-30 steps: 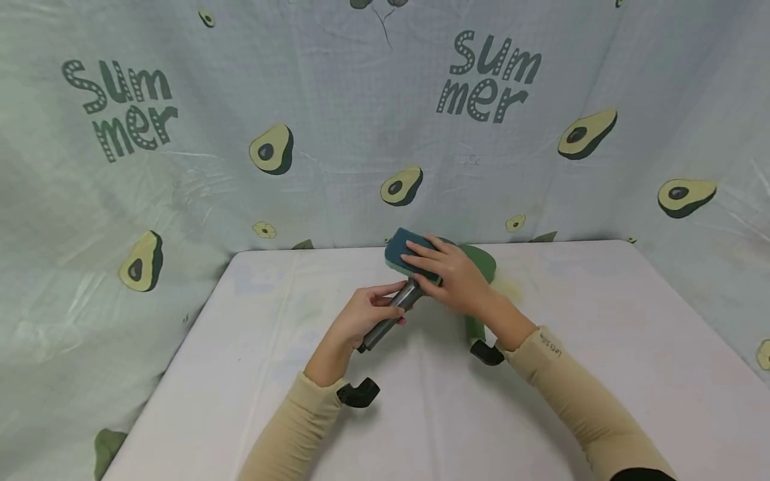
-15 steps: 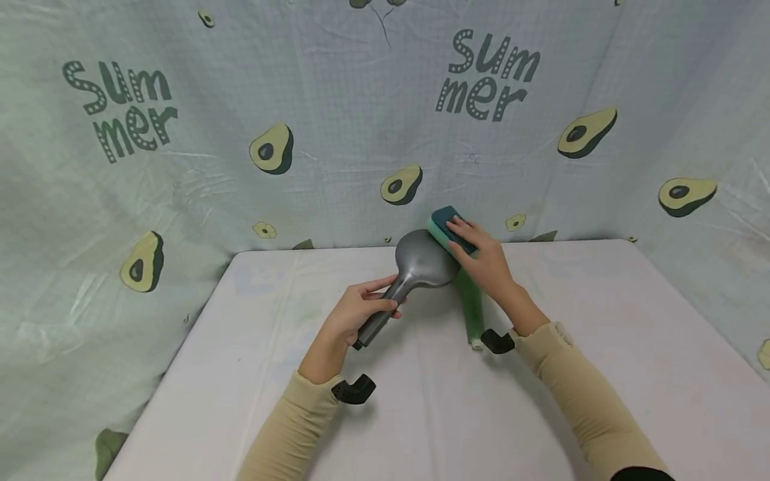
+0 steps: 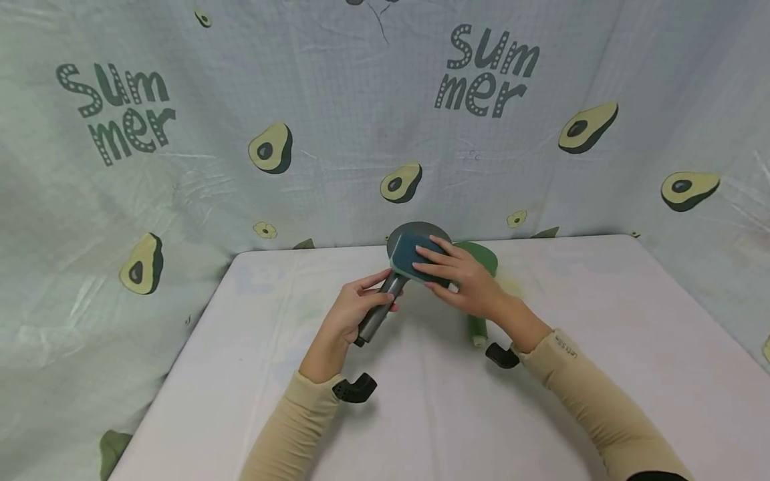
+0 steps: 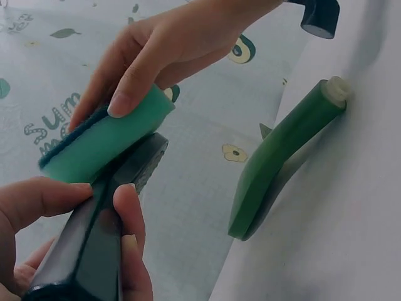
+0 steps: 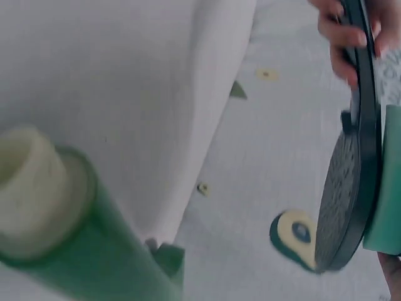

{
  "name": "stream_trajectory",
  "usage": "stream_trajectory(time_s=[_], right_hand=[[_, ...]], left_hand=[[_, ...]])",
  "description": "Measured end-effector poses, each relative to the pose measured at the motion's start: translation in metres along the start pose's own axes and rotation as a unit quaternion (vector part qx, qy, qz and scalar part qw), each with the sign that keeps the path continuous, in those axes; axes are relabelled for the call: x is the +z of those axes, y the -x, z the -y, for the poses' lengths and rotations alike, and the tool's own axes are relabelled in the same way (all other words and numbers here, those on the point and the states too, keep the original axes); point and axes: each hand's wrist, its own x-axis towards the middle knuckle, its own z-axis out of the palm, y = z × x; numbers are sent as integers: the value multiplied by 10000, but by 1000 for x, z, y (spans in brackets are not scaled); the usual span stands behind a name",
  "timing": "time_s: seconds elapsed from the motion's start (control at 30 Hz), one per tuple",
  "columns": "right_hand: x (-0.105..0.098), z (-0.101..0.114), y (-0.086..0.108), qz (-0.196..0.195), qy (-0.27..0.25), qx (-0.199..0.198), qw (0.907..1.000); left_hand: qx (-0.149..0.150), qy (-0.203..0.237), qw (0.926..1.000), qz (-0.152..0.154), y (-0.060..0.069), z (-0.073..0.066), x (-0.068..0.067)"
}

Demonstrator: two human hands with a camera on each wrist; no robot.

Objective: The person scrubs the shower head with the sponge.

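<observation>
Left sleeve: a beige, long one (image 3: 295, 427), nearer to the viewer than the grey shower head and to its left.
Left hand (image 3: 359, 308): the grip is closed around the handle of a grey, smooth, round-headed shower head (image 3: 396, 282), with thumb and fingers on it.
Grey shower head: it is held tilted above the white table (image 3: 421, 407), the handle pointing down to the left; its face with small holes looks away from the sponge.
Sponge: a rectangular block (image 3: 409, 257) of dark teal rough layer and light green foam, the foam touching the back of the grey shower head.
Right hand (image 3: 469, 280): the grip holds the sponge at the right of the grey shower head, fingers spread over the dark layer, thumb at the edge.
Green shower head: a green one with a pale tube end (image 3: 479, 257), lying on the table to the right of the grey shower head, partly hidden.
</observation>
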Motion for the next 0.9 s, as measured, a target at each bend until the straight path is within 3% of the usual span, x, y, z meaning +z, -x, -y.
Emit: stream_trajectory(time_s=[0.1,0.2,0.27,0.37,0.53,0.67,0.77,0.9], right_hand=[[-8,-13,7,-366,-237,778,9960],[-16,-23,15,-777,-513,1600,9827],[-19,-26,19,-929,-584,1808,9774],[-16,-22,17,-955,-369,1537,9828],[2,-5,8,-640,218,229,9974],[11,1,1,-169,571,-616,9963],[9,-2,1,-294,655,-468,9963],[1,-10,2,-909,443,728,9922]], left_hand=[[13,75,10000,-13,1,-1,1],[-34,149,9999,-62,0,-1,1],[-107,208,9996,-131,-1,-1,2],[-196,333,9990,-229,-2,-2,3],[-118,580,9978,-297,-2,-2,4],[-106,778,9961,-396,-3,-1,5],[-143,898,9949,-434,-4,0,5],[-212,971,9939,-483,-3,-1,6]])
